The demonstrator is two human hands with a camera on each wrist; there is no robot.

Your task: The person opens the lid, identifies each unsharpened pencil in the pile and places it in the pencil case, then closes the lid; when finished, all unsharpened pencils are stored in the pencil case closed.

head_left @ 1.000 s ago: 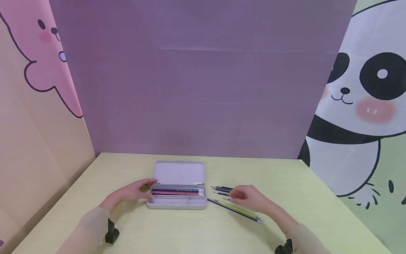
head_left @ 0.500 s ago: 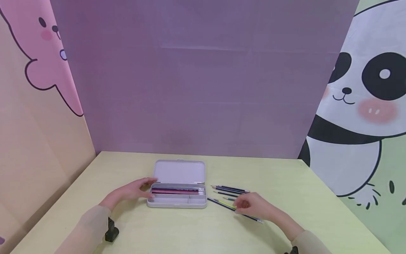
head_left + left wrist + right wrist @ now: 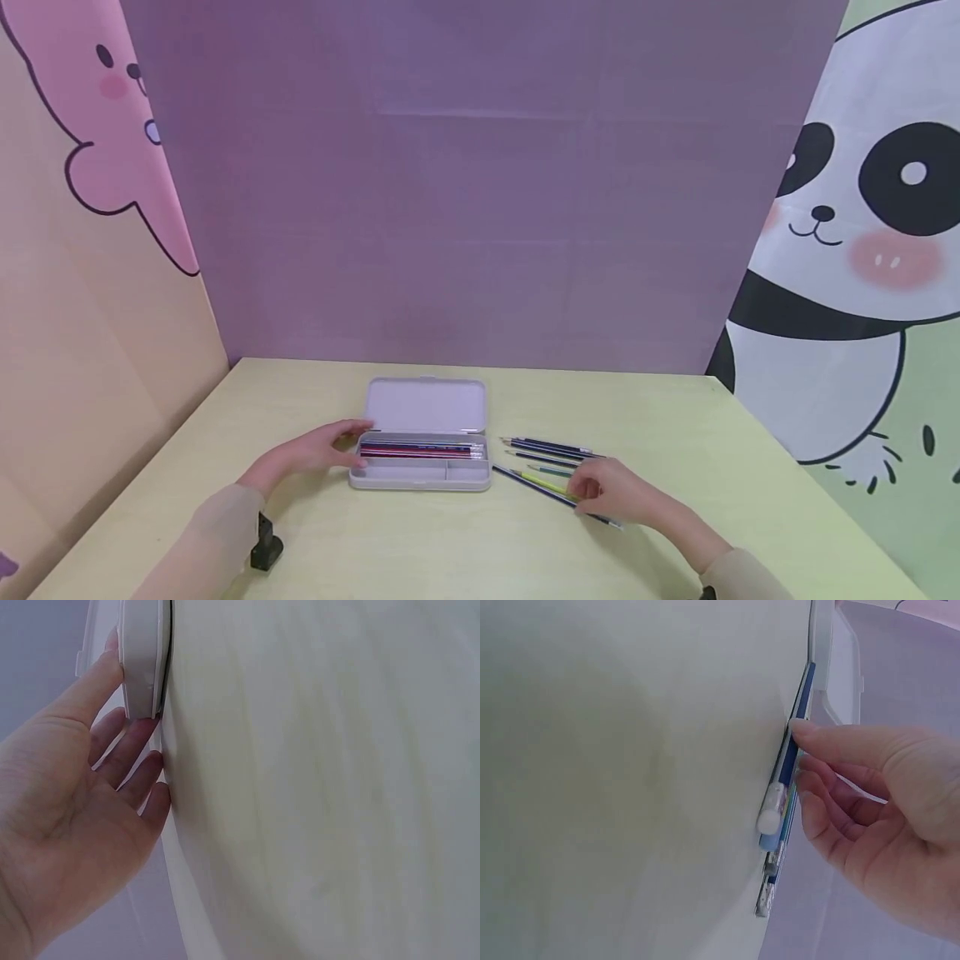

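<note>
A white pencil case [image 3: 397, 485] stands with its lid laid back, and several striped red and dark pencils [image 3: 420, 452] lie in its rear compartment. My left hand [image 3: 315, 452] holds the case's left end, thumb at the front and fingers toward the back; the left wrist view shows the thumb against the case wall [image 3: 141, 667]. To the right of the case, my right hand [image 3: 618, 493] pinches a dark blue pencil [image 3: 536, 487] near its white-eraser end. That pencil [image 3: 789, 761] appears low at the tabletop, beside a yellow pencil [image 3: 549, 486]. The fingertips behind it are partly hidden.
Behind the right hand lie several dark pencils [image 3: 543, 447] and a green one [image 3: 551, 471], points toward the case. The open lid [image 3: 426, 406] extends behind the case. A purple panel [image 3: 480, 250] rises at the back edge of the pale table [image 3: 420, 542].
My right hand has moved right and toward me, from over the rear pencils to the front dark blue pencil, uncovering the rear ones. The left hand stays at the case.
</note>
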